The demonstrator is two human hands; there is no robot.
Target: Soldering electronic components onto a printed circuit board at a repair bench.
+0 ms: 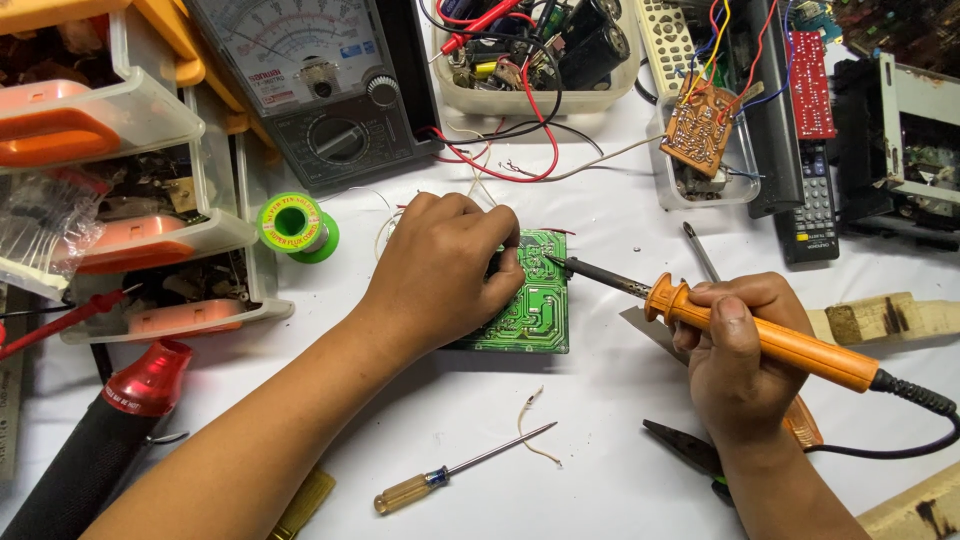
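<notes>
Right hand (pixel 740 355) is gripping the orange-handled soldering iron (pixel 760 335), fingers wrapped tight round the handle, and is putting its dark tip on the green rectangular circuit board (pixel 535 315) lying mid-table. Left hand (pixel 445 265) is pressing that board down, fingers curled together over its top edge. Judgement: keep the tip shallow and clear of the left fingertips. Open white tabletop (pixel 620 450) is lying toward the body; the yellow-handled screwdriver (pixel 455 470) is sitting there, well apart.
</notes>
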